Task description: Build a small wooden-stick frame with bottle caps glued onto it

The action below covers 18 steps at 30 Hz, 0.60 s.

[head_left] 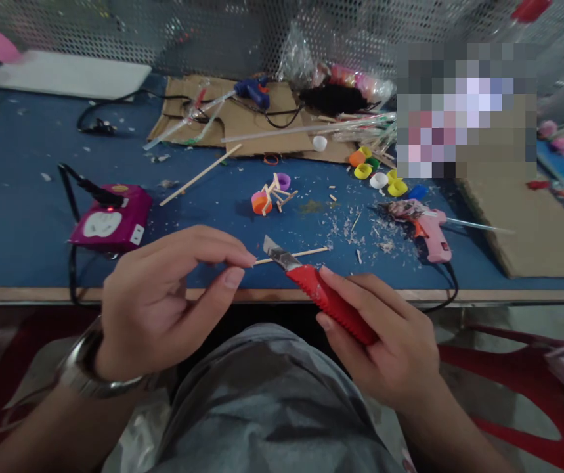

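The blue surface lay under me. My right hand was clamped around a red utility knife, its blade angled forward-left across a thin wooden stick running left to right. My left hand was nearer its left end; I couldn't tell whether it pinched. The orange cap lay beyond, the pink glue gun rightward.

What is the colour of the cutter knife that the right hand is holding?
The knife has a red handle, best seen in the head view.
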Each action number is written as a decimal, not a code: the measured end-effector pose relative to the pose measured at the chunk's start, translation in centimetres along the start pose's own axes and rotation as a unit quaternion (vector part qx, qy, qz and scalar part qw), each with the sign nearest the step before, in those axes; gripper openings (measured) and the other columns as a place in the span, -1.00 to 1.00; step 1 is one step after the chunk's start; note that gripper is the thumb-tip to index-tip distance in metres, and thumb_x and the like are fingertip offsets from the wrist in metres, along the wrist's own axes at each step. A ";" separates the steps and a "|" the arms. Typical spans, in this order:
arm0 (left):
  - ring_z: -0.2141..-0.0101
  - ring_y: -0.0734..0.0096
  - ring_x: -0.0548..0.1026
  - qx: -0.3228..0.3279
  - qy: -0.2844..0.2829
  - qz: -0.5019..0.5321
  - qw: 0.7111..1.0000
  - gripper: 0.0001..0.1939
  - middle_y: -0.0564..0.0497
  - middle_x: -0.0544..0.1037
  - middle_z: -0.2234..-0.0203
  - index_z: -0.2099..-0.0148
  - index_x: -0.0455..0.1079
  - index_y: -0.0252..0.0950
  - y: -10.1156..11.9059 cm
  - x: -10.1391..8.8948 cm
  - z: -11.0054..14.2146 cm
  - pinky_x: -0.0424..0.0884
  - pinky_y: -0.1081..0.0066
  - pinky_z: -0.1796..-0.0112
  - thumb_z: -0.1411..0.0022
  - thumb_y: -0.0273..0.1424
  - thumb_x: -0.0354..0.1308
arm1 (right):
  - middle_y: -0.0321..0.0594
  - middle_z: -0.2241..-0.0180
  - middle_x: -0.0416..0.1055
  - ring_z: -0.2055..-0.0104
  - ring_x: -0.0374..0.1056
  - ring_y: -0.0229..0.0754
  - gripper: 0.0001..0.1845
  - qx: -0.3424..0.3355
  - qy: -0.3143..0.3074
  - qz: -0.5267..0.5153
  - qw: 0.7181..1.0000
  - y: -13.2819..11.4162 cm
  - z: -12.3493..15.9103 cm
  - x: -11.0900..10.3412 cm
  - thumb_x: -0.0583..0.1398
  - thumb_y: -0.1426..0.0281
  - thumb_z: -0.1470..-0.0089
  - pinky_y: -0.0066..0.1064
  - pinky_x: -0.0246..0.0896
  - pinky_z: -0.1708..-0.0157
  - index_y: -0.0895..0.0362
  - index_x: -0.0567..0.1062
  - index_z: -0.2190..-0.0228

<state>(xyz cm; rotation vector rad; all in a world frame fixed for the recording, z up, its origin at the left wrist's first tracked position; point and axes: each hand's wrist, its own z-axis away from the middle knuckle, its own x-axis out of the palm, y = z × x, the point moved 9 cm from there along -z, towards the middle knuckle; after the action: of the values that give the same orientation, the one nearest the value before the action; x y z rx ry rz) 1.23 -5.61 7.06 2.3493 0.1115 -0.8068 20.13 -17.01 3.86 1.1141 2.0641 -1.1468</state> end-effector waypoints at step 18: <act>0.39 0.43 0.54 0.019 0.012 -0.028 0.999 -0.75 0.09 0.53 0.44 0.33 0.39 -0.22 -1.3 -0.1 1.3 0.46 0.33 0.36 -0.45 -0.53 0.25 | -0.16 0.12 0.63 0.28 0.52 -0.16 -0.55 0.135 0.026 -0.209 0.968 3.3 1.9 0.2 0.26 0.39 -0.42 -0.35 0.51 0.33 0.01 0.55 -0.28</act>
<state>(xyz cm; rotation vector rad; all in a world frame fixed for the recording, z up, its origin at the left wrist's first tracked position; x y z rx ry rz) 0.14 -5.39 5.63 2.4025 0.1731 -0.8133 22.97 -17.55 1.33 0.8492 2.3029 -1.6579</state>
